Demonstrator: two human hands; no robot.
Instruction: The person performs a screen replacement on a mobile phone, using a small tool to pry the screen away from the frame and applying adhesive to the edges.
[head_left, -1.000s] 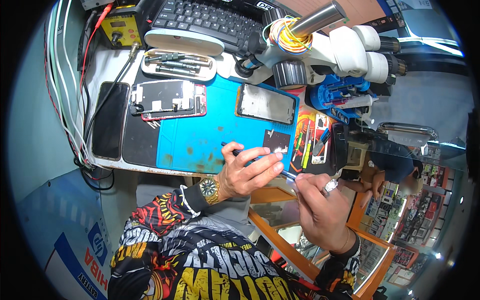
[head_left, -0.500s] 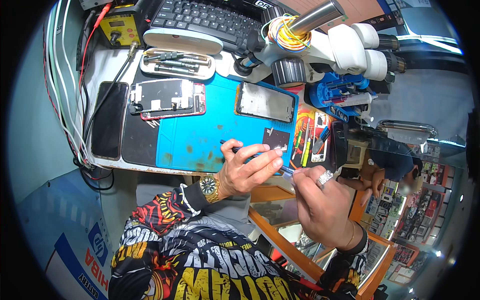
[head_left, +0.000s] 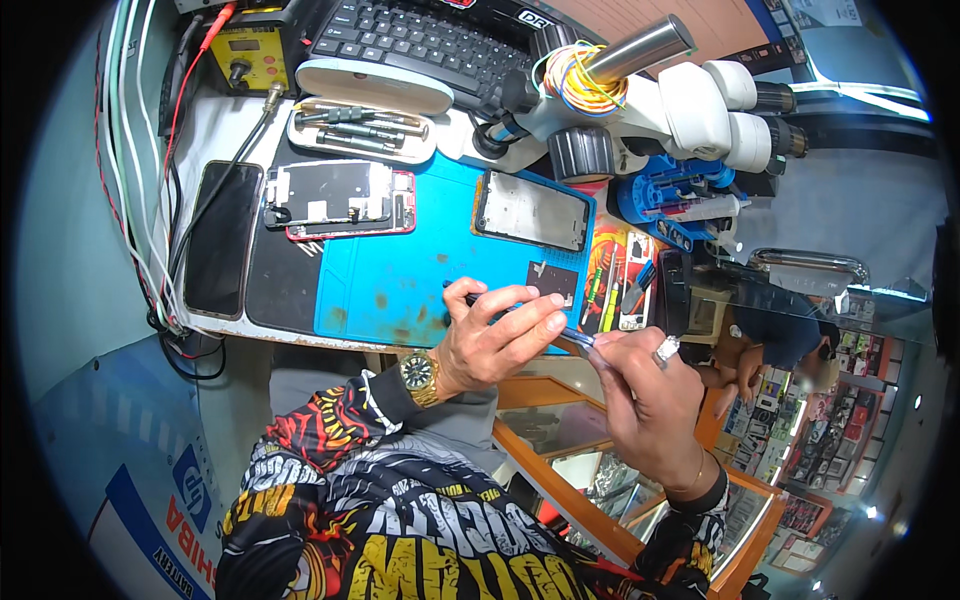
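Observation:
My left hand is closed round a slim, dark pen-like tool, which lies slantwise through its fingers. A bluish end of the tool sticks out toward my right hand. The thumb and fingers of that hand pinch at the tool's tip, and whatever sits between them is too small to make out. Both hands are over the bench's near edge. Beyond them on the blue mat are a phone frame with a pale inner plate and a small dark square pad.
An opened phone with a red edge lies left, beside a dark phone. Behind are a case of screwdrivers, a keyboard and a microscope. Small tools and a blue holder stand right. Another person is farther right.
My right hand has shifted slightly right and turned a little, and more of the tool's bluish end shows between the hands. The left hand keeps its hold.

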